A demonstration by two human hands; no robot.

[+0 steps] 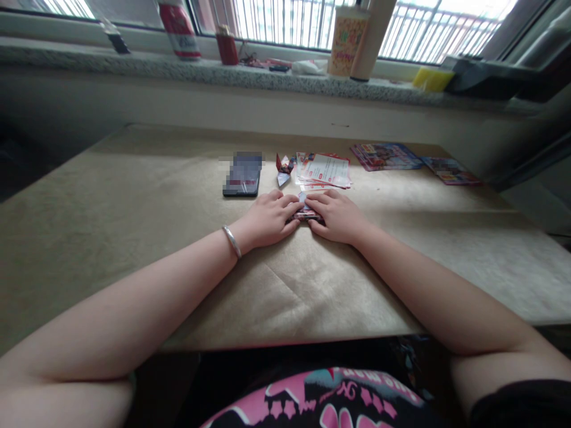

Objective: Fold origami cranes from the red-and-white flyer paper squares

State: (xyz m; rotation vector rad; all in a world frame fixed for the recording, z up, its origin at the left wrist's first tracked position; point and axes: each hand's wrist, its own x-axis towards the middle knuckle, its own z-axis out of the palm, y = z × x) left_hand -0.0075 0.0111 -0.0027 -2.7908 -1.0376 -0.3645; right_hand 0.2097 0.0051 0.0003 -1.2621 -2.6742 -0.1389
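A small folded piece of printed paper (305,210) lies on the table between my two hands, its white face and a red patterned edge showing. From the left, my left hand (269,220), with a silver bangle on its wrist, grips the paper, fingers on top and thumb at the near edge. My right hand (339,217) grips it the same way from the right. Both sets of fingertips almost meet and hide much of the paper. Just beyond them stands a folded paper figure (284,170) with red pointed tips, beside a loose stack of printed cards (328,170).
A dark phone (243,175) lies left of the paper figure. Colourful printed sheets (387,156) and another small pile (450,170) are at the far right. On the windowsill (276,80) stand a red can (179,31), a patterned cup (348,41) and a yellow object (432,78).
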